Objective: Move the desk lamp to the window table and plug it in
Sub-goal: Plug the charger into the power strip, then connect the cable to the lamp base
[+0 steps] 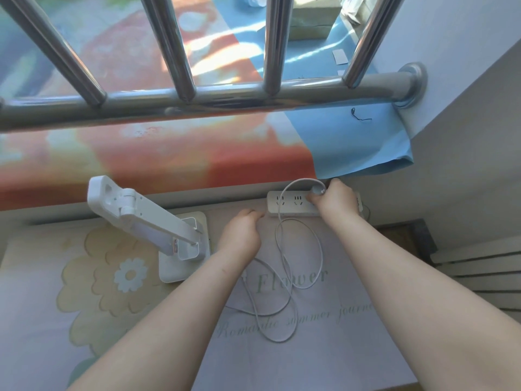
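Observation:
The white folding desk lamp (146,218) stands on its square base at the left of the window table (84,320), its arm folded down. Its white cord (284,280) lies in loose loops across the flowered tablecloth and arcs up to the plug (318,192). My right hand (335,200) grips that plug over the white power strip (287,206) at the table's far edge, at a socket on its right part. My left hand (242,230) rests on the cloth just left of the strip, fingers curled and holding nothing.
A steel window railing (197,100) with upright bars runs across above the sill, which is covered by an orange and blue sheet (352,148). A grey wall (465,165) closes the right side. Slatted boards (479,272) lie beyond the table's right edge.

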Demonstrator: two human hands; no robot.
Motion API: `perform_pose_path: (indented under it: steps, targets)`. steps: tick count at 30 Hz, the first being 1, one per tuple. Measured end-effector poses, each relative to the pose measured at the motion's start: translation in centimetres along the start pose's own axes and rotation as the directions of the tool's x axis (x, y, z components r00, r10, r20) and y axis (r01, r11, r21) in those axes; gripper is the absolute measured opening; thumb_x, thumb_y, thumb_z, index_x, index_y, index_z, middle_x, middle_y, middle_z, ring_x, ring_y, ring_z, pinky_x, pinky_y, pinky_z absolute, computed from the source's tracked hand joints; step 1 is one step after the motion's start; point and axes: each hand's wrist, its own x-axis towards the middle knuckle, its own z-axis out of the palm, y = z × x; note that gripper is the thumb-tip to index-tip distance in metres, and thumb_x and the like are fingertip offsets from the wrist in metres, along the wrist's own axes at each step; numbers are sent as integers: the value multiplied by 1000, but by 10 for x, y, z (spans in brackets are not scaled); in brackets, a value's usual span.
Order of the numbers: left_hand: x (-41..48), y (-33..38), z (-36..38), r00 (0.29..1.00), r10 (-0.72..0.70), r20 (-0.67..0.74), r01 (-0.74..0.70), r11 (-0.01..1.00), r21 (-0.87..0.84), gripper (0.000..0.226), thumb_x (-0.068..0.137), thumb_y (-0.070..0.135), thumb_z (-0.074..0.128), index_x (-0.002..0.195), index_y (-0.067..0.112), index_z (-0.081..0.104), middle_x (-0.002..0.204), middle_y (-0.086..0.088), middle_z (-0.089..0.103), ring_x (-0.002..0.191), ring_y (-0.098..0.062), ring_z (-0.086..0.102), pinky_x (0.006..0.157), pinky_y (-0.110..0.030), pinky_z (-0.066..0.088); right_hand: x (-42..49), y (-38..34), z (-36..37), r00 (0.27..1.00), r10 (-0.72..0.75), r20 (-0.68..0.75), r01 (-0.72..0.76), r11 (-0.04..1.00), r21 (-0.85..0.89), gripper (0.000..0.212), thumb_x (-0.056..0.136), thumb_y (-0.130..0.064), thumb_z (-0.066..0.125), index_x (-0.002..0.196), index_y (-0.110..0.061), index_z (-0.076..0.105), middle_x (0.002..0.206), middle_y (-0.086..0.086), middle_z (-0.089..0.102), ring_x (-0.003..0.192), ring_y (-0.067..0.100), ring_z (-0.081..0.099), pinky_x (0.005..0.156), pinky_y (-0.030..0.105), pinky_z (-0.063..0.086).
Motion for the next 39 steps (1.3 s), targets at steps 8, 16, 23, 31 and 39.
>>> perform_pose_path:
  steps: [8, 16, 23, 31, 39]
  targets:
    - [-19, -4, -17, 1000, -6, -23, 6, 1000, 13, 51, 89, 1, 39, 131, 22, 57, 138, -1, 53, 127, -22, 48, 99, -29, 40, -33, 3, -4, 991, -82, -109, 77, 996, -55, 34, 91, -21, 55, 121, -6, 50, 125, 16, 50, 115, 35, 49, 83, 39, 42]
    - [-47, -10, -30, 999, -12, -45, 12, 1000, -9, 49, 88, 1, 40, 128, 22, 59, 137, 0, 55, 123, -22, 51, 95, -25, 39, -73, 7, -3, 975, -156, -160, 148, 987, -63, 35, 89, -16, 53, 125, -15, 51, 129, 10, 48, 119, 31, 45, 88, 39, 43]
    - [-78, -22, -30, 997, -58, -43, 58, 998, 3, 45, 91, 5, 42, 129, 23, 57, 136, 2, 54, 119, -20, 53, 91, -30, 44, -113, 6, 16, 958, -285, -9, 285, 958, 25, 27, 89, -16, 50, 114, -16, 61, 119, 3, 58, 110, 23, 53, 88, 37, 48]
    - [-103, -42, -26, 994, -94, -46, 94, 996, -2, 48, 90, 2, 41, 130, 23, 57, 135, 3, 54, 124, -19, 50, 97, -30, 42, -141, -2, 60, 928, -339, 156, 346, 938, -20, 23, 88, -21, 56, 110, -18, 63, 114, 0, 63, 103, 20, 57, 81, 31, 47]
    - [-118, -61, -17, 994, -99, -36, 100, 994, 35, 49, 88, -1, 41, 126, 22, 60, 131, 1, 58, 120, -20, 53, 92, -32, 46, -156, 1, 96, 906, -311, 286, 377, 900, -218, 26, 84, -32, 62, 107, -18, 64, 110, 4, 66, 104, 26, 59, 80, 32, 47]
